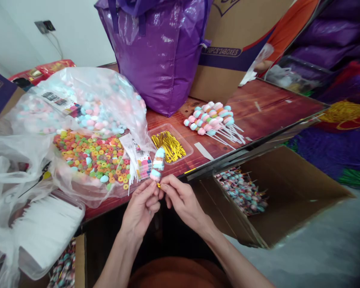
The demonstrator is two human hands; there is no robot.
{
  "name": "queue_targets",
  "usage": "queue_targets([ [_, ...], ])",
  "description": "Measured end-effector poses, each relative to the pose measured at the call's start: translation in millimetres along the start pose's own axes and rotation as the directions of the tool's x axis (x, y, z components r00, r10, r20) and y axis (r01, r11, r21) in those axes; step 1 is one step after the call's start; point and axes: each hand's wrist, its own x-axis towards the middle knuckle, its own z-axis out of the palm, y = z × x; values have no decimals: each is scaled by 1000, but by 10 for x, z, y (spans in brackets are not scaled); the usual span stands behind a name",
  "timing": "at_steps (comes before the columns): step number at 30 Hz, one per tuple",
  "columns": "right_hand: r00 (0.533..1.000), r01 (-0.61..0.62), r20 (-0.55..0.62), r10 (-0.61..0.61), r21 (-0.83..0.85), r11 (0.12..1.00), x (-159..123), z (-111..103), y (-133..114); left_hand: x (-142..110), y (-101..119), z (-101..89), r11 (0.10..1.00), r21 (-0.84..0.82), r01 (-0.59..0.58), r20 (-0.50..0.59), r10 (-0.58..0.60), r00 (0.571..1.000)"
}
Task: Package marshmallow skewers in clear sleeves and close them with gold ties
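In front of me a skewer of pink, blue and white marshmallows (158, 163) stands roughly upright, a brownish piece among them. It seems to be inside a clear wrapper. My left hand (141, 203) is closed around its lower end. At that spot my right hand (181, 197) pinches a gold twist tie (159, 185), its fingertips close to the left thumb. Just beyond the hands lies a shallow clear tray (189, 150) holding many gold twist ties (169, 146). How far the tie is wound around the wrapper is too small to tell.
Left are bags of marshmallows (96, 116) and ring gummies (93, 156), plus a tub of white sticks (45, 232). Finished skewers (211, 118) lie rightward on the table. A purple bag (156, 56) stands behind. An open carton (291, 196) holds wrapped skewers below. Another person's orange sleeve (291, 30) shows.
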Motion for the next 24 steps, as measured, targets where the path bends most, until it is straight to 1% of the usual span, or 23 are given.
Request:
queue_targets([
  [1, 993, 110, -22, -113, -108, 988, -14, -21, 16, -5, 11, 0, 1000, -21, 13, -2, -13, 1000],
  [2, 974, 214, -33, -226, -206, 955, -24, -43, 35, -9, 21, 2, 999, -40, 24, -8, -25, 1000],
  [4, 909, 382, -14, -417, -371, 847, -30, -82, 74, -16, 34, 14, 996, -80, 49, -17, -51, 999],
  [5, 874, 441, 10, -486, -439, 783, -28, -99, 91, -19, 38, 24, 993, -99, 67, -17, -69, 997],
  [7, 809, 516, 59, -585, -547, 659, -20, -128, 106, -30, 39, 53, 985, -137, 106, -15, -109, 994],
  [9, 759, 548, 78, -647, -612, 569, -8, -143, 88, -51, 27, 90, 978, -164, 126, -18, -130, 991],
  [11, 725, 558, 77, -685, -649, 517, 9, -133, 40, -75, -3, 127, 980, -165, 110, -9, -112, 994],
  [12, 716, 552, 63, -695, -662, 508, 19, -116, 11, -85, -24, 143, 984, -155, 89, 2, -90, 996],
  [13, 714, 534, 35, -699, -672, 512, 29, -89, -18, -90, -46, 156, 989, -138, 61, 13, -60, 998],
  [15, 730, 474, -53, -681, -678, 561, 45, -16, -67, -84, -83, 166, 996, -87, 1, 39, 3, 999],
  [17, 768, 411, -136, -626, -645, 644, 45, 57, -107, -65, -92, 158, 999, -23, -42, 65, 44, 997],
  [19, 819, 375, -180, -545, -550, 746, 25, 94, -152, -55, -61, 144, 996, 37, -85, 110, 80, 991],
  [21, 870, 329, -219, -442, -410, 851, -13, 81, -221, -74, -9, 141, 979, 109, -171, 176, 150, 973],
  [22, 889, 301, -235, -392, -346, 889, -37, 58, -265, -96, 14, 146, 959, 158, -237, 213, 201, 956],
  [24, 907, 266, -253, -336, -275, 924, -89, 1, -358, -159, 26, 168, 893, 270, -360, 277, 287, 917],
])
